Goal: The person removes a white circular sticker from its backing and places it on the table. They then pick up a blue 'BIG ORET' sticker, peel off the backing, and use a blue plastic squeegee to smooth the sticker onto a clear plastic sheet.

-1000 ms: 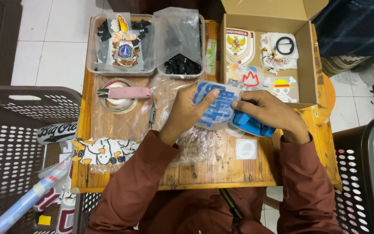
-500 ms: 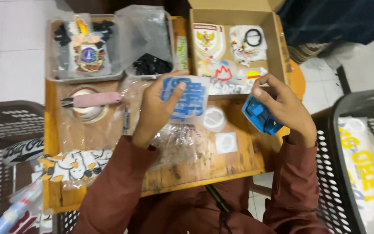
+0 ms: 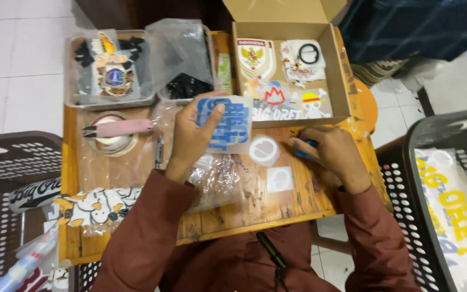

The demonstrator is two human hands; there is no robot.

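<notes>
While the left hand (image 3: 193,135) holds it, the sticker sheet (image 3: 228,125) lies upright.

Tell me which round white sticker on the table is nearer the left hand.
The upper one, right beside the blue-lettered sheet that the left hand holds; the other lies lower.

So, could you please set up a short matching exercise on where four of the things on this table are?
Things:
1. blue-lettered sheet
2. pink-handled snips
3. blue object
4. shield emblem

Places:
a. inside the cardboard box
b. under the right hand
c. held by the left hand
d. across a tape roll

Pairs: 1-c, 2-d, 3-b, 4-a
</notes>
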